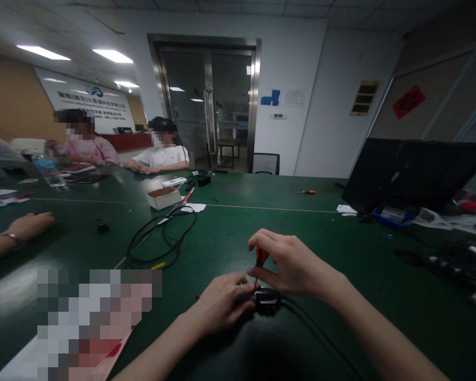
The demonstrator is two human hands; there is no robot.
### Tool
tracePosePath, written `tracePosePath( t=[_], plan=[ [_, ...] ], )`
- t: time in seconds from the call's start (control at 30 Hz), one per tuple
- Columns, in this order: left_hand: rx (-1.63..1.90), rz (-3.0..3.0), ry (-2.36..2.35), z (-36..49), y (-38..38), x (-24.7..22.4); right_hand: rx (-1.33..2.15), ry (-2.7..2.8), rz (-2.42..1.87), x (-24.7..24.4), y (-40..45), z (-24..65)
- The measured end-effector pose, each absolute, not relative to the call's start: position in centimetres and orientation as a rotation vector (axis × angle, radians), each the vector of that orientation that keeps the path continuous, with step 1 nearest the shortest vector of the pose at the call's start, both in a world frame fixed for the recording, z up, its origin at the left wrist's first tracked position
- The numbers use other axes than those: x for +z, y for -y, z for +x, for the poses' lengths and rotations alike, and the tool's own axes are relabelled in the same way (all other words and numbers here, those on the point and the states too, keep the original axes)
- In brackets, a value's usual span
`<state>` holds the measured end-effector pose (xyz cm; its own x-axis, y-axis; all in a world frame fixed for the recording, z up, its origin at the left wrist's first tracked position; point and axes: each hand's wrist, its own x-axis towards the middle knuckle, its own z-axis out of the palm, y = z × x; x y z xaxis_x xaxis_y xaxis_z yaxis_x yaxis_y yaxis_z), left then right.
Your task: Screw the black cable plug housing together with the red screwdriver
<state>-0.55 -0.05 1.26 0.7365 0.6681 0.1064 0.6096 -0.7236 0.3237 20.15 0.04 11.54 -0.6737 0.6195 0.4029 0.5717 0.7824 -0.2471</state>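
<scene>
My right hand [287, 264] is closed around the red and black handle of a small screwdriver [261, 256], which stands nearly upright with its thin shaft pointing down. Its tip meets, or comes very near, a black device [267, 299] on the green table [301, 227]; the exact contact point is too small to make out. From the left, my left hand [227, 297] holds the black device down with its fingers. A black cable [317, 328] runs from the device toward the lower right.
Ahead lie a coiled black cable [174, 246] and an open cardboard box [164, 198]. Another screwdriver [309, 192] lies farther back. A large black monitor [412, 174] stands at the right. Another person's hand [29, 227] rests at the left; people sit across the table.
</scene>
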Motion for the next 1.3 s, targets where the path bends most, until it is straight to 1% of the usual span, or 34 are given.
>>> tracePosePath(
  t=[0.1,0.17,0.4,0.47,0.53,0.63,0.7,0.87,0.97,1.03,1.17,1.23,1.3],
  plan=[
    [0.307,2.680,-1.007,-0.5,0.1,1.3,0.241,2.525,-0.907,12.1,0.5,20.3],
    [0.310,2.691,-1.005,-0.5,0.1,1.2,0.221,2.532,-0.925,12.1,0.5,20.3],
    [0.325,2.706,-0.988,-0.5,0.0,0.8,-0.117,2.591,-0.973,12.0,0.2,19.8],
    [0.337,2.710,-1.008,-0.4,0.1,0.6,-0.159,2.611,-0.983,12.3,0.5,19.9],
    [0.340,2.720,-1.032,-0.3,0.1,0.3,-0.111,2.623,-0.972,12.9,0.9,20.0],
    [0.339,2.742,-1.035,-0.1,0.1,0.0,0.054,2.644,-0.923,13.5,1.6,20.3],
    [0.352,2.748,-1.039,-0.1,0.1,-0.1,0.069,2.644,-0.926,13.6,1.8,20.3],
    [0.394,2.745,-1.010,-0.3,0.0,-0.1,-0.187,2.652,-1.026,13.1,1.5,20.0],
    [0.427,2.732,-1.000,-0.3,0.1,0.0,-0.258,2.658,-1.052,13.1,1.5,19.9],
    [0.429,2.727,-0.996,-0.2,0.1,0.1,-0.173,2.653,-1.012,13.4,1.8,20.0],
    [0.396,2.729,-0.995,-0.1,0.1,0.3,0.107,2.667,-0.945,13.8,2.2,20.3],
    [0.392,2.731,-0.994,-0.1,0.1,0.3,0.095,2.671,-0.973,13.9,2.2,20.4],
    [0.399,2.728,-0.999,-0.2,0.2,0.2,-0.010,2.678,-1.015,13.9,2.1,20.3]
  ],
)
